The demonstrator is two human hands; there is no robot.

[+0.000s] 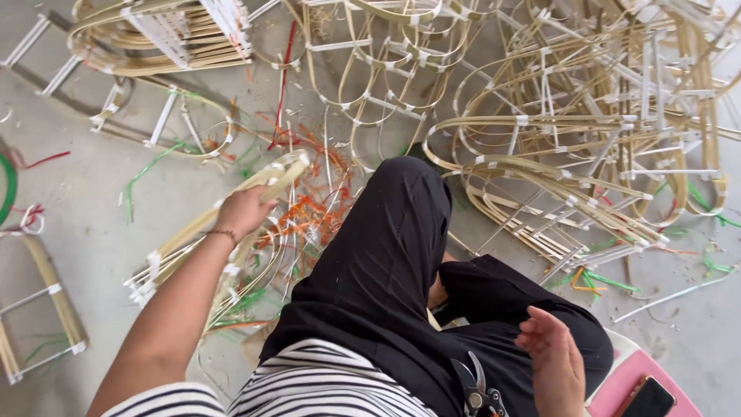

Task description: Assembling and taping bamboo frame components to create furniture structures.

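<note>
**Left hand on a bamboo bundle**

The left hand [243,210] is closed around a bundle of bamboo strips [208,228] that lies slanted on the concrete floor [93,232]. The right hand [554,363] hovers loosely open and empty over the lap, near the pliers [477,390].

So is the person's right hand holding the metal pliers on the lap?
No, the right hand hovers open and empty beside the metal pliers, which rest on the black-clothed lap.
</note>
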